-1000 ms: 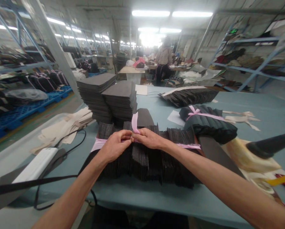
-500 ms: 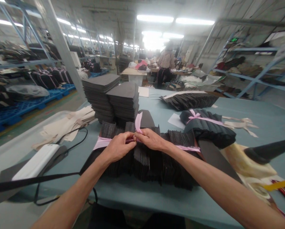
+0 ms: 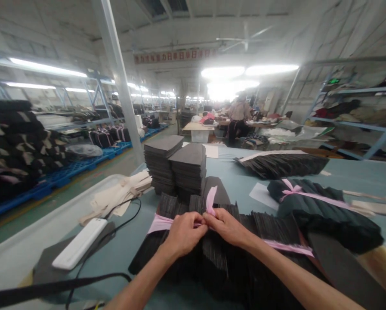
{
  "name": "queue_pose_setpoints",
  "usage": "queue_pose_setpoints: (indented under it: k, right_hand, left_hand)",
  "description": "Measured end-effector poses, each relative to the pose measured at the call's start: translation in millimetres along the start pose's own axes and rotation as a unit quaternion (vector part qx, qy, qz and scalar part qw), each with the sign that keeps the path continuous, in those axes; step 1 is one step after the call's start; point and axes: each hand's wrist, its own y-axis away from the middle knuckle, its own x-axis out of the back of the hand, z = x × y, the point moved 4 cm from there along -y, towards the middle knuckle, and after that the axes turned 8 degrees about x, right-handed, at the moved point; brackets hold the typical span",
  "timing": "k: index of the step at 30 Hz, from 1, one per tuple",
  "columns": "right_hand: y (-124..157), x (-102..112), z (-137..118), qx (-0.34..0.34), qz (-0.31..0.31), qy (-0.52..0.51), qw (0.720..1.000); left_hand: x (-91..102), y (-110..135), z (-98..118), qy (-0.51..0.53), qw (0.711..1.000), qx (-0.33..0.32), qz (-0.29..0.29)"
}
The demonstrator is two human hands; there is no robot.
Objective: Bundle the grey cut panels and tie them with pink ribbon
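Note:
A pink fabric strip (image 3: 160,223) runs across a long bundle of thin black pieces (image 3: 214,254) that stand on edge on the table. Over the middle of the bundle, my left hand (image 3: 186,232) and my right hand (image 3: 226,226) meet, fingertips almost touching. Both are closed in a pinch on the strip, and one loose end sticks up above my right fingers. My fingers hide the crossing of the strip. Behind the bundle rise two stacks of flat dark pieces (image 3: 189,161).
At the right lies a dark bundle (image 3: 322,211) tied with a pink bow. Farther back is a fanned row of black pieces (image 3: 283,162). On the left are a white power bank (image 3: 79,243) with a black cable and cream fabric strips (image 3: 123,193). A person (image 3: 239,116) stands in the background.
My view has tilted up and turned left, so the table things appear lower and farther right. Both hands keep their pinch on the pink strip at nearly the same spot on the bundle.

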Motion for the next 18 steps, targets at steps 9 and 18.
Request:
queue_pose_setpoints:
  k: [9, 18]
  right_hand:
    - [-3.1, 7.3, 9.0, -0.047, -0.011, -0.060, 0.997]
    - [-2.3, 10.4, 1.5, -0.096, 0.002, -0.086, 0.992]
  left_hand:
    - [-0.2, -5.8, -4.0, 0.022, 0.999, -0.030, -0.025]
    - [0.1, -0.9, 0.8, -0.005, 0.999, -0.038, -0.007]
